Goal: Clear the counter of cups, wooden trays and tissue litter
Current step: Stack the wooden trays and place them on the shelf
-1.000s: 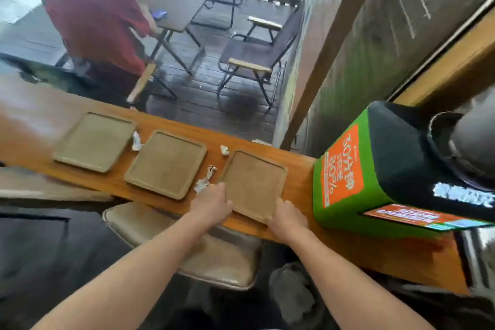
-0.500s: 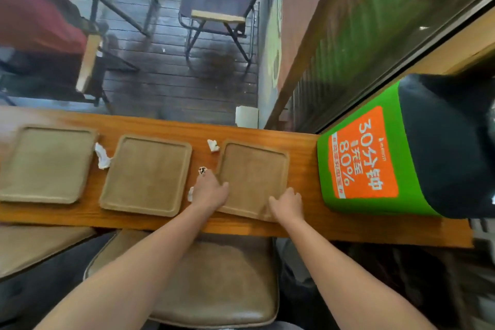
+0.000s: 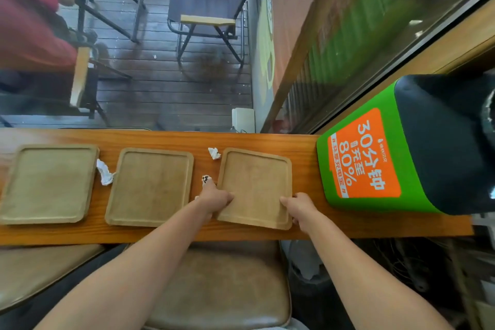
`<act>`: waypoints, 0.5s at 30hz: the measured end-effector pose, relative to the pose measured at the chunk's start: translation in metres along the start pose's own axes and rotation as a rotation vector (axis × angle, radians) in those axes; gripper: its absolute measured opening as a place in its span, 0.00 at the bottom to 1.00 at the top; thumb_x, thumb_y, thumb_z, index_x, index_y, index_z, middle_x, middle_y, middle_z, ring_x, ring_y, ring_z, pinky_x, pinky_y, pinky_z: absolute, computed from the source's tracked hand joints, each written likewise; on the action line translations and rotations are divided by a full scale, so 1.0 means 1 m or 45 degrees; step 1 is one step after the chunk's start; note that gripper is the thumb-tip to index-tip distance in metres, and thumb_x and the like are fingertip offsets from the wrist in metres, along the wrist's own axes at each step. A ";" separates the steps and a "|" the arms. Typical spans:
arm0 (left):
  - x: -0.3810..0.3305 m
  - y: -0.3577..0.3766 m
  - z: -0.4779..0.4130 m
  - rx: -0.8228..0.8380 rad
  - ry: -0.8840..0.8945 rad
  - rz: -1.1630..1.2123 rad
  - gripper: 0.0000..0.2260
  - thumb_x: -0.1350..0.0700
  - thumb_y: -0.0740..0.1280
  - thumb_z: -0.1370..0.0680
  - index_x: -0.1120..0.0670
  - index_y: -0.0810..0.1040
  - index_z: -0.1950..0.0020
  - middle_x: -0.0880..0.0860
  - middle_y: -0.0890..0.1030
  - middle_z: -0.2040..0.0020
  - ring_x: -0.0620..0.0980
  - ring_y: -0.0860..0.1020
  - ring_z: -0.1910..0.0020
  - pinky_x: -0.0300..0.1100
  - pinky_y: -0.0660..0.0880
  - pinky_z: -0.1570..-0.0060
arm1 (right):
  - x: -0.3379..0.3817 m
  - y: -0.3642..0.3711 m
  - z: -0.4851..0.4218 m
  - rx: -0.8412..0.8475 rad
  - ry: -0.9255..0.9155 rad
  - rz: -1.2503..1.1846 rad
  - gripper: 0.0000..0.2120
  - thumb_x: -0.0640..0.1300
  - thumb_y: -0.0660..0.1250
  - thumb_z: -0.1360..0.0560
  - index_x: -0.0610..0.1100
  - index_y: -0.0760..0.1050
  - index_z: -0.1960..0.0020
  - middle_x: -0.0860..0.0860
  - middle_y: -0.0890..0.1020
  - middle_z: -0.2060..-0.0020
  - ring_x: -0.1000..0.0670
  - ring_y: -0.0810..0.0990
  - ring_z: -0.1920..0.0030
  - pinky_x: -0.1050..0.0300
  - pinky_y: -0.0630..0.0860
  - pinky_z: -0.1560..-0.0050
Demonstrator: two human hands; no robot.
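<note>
The left hand [image 3: 217, 198] and right hand [image 3: 300, 207] pinch the tray [image 3: 255, 187] nearest the green box [image 3: 359, 169]. Two farther trays [image 3: 151, 186] and tissue scraps [image 3: 105, 175] are left on the counter [image 3: 267, 139].

Bare forearms stretched forward, left grip [image 3: 215, 197] and right grip [image 3: 300, 206] pinching rightmost tray [image 3: 257, 182], thumbs on top.
</note>
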State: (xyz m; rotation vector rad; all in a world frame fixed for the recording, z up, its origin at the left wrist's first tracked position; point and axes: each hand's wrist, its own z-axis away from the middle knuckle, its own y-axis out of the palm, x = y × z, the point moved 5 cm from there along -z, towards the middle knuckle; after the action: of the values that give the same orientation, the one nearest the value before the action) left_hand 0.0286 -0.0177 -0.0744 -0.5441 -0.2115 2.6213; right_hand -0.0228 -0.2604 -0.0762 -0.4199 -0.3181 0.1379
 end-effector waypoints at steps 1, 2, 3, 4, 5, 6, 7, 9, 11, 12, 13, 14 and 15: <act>0.001 -0.001 0.001 0.051 -0.009 0.067 0.38 0.54 0.72 0.24 0.55 0.54 0.20 0.57 0.68 0.27 0.59 0.68 0.29 0.58 0.69 0.30 | -0.002 0.001 0.001 0.062 0.004 -0.040 0.17 0.46 0.65 0.20 0.40 0.72 0.33 0.45 0.79 0.42 0.44 0.78 0.45 0.53 0.74 0.55; 0.003 -0.003 0.002 0.088 -0.015 0.104 0.38 0.54 0.71 0.23 0.54 0.53 0.20 0.57 0.68 0.27 0.59 0.69 0.30 0.57 0.69 0.31 | -0.004 0.001 0.002 0.109 0.006 -0.079 0.16 0.45 0.65 0.19 0.41 0.73 0.34 0.46 0.80 0.44 0.44 0.78 0.45 0.52 0.75 0.53; 0.005 -0.004 0.004 0.115 -0.014 0.129 0.37 0.55 0.71 0.23 0.55 0.54 0.20 0.57 0.69 0.28 0.58 0.71 0.31 0.57 0.70 0.32 | -0.005 0.001 0.004 0.139 0.006 -0.116 0.15 0.45 0.65 0.19 0.42 0.74 0.35 0.46 0.81 0.44 0.44 0.78 0.45 0.49 0.77 0.49; 0.007 -0.004 0.007 0.134 -0.014 0.150 0.35 0.55 0.71 0.23 0.55 0.56 0.21 0.57 0.71 0.29 0.58 0.72 0.33 0.57 0.71 0.33 | -0.006 0.002 0.007 0.156 0.003 -0.147 0.14 0.44 0.65 0.19 0.42 0.74 0.35 0.46 0.81 0.44 0.43 0.78 0.44 0.46 0.77 0.44; 0.009 -0.005 0.009 0.148 -0.005 0.174 0.33 0.55 0.71 0.23 0.55 0.58 0.22 0.57 0.72 0.31 0.58 0.73 0.34 0.57 0.72 0.34 | -0.006 0.003 0.009 0.162 -0.005 -0.169 0.14 0.44 0.65 0.19 0.42 0.74 0.35 0.46 0.81 0.44 0.43 0.79 0.43 0.43 0.77 0.40; 0.011 -0.005 0.010 0.153 0.012 0.201 0.31 0.56 0.71 0.23 0.54 0.60 0.24 0.57 0.74 0.32 0.58 0.74 0.35 0.58 0.73 0.34 | -0.005 0.005 0.012 0.161 -0.022 -0.175 0.13 0.44 0.64 0.19 0.42 0.74 0.36 0.46 0.81 0.44 0.43 0.79 0.43 0.41 0.77 0.39; 0.013 -0.007 0.011 0.151 0.039 0.229 0.29 0.56 0.71 0.23 0.54 0.62 0.26 0.57 0.75 0.34 0.58 0.75 0.37 0.58 0.74 0.35 | -0.003 0.007 0.015 0.154 -0.044 -0.169 0.14 0.45 0.64 0.19 0.43 0.74 0.35 0.46 0.81 0.44 0.43 0.79 0.43 0.41 0.77 0.38; 0.015 -0.015 0.014 0.138 0.099 0.268 0.26 0.56 0.71 0.23 0.53 0.64 0.29 0.57 0.75 0.34 0.57 0.76 0.38 0.58 0.75 0.37 | 0.004 0.012 0.022 0.135 -0.080 -0.156 0.14 0.45 0.64 0.19 0.43 0.73 0.34 0.46 0.81 0.43 0.43 0.79 0.43 0.41 0.77 0.39; 0.017 -0.030 0.018 0.122 0.141 0.243 0.27 0.55 0.71 0.23 0.53 0.63 0.28 0.56 0.74 0.33 0.56 0.75 0.37 0.56 0.74 0.36 | 0.014 0.021 0.030 0.117 -0.096 -0.133 0.15 0.46 0.64 0.19 0.43 0.73 0.33 0.46 0.81 0.42 0.43 0.79 0.42 0.41 0.77 0.39; 0.019 -0.040 0.019 0.105 0.156 0.228 0.28 0.54 0.71 0.23 0.53 0.63 0.27 0.55 0.73 0.32 0.56 0.74 0.35 0.55 0.73 0.34 | 0.019 0.027 0.034 0.114 -0.101 -0.114 0.15 0.46 0.64 0.19 0.44 0.73 0.33 0.46 0.81 0.42 0.43 0.79 0.42 0.40 0.77 0.39; 0.022 -0.051 0.019 0.086 0.175 0.227 0.29 0.53 0.71 0.23 0.53 0.62 0.26 0.55 0.72 0.31 0.56 0.73 0.34 0.55 0.72 0.33 | 0.024 0.035 0.038 0.114 -0.107 -0.097 0.15 0.46 0.64 0.19 0.44 0.73 0.34 0.46 0.81 0.43 0.42 0.79 0.42 0.40 0.77 0.39; 0.025 -0.064 0.019 0.070 0.191 0.238 0.29 0.53 0.71 0.23 0.53 0.62 0.26 0.55 0.72 0.31 0.56 0.72 0.34 0.55 0.71 0.32 | 0.030 0.044 0.043 0.118 -0.116 -0.081 0.15 0.46 0.64 0.19 0.44 0.73 0.34 0.46 0.81 0.43 0.43 0.79 0.43 0.40 0.77 0.39; 0.028 -0.077 0.019 0.058 0.205 0.250 0.28 0.54 0.71 0.23 0.53 0.63 0.27 0.55 0.71 0.31 0.55 0.72 0.34 0.56 0.71 0.32 | 0.036 0.054 0.048 0.125 -0.124 -0.068 0.15 0.47 0.64 0.19 0.44 0.73 0.34 0.46 0.81 0.43 0.43 0.79 0.43 0.40 0.77 0.39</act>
State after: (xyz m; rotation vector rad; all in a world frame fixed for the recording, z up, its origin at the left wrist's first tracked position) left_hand 0.0284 0.0622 -0.0487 -0.7921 -0.0494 2.7451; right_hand -0.0084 -0.1860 -0.0476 -0.3079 -0.4164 0.1211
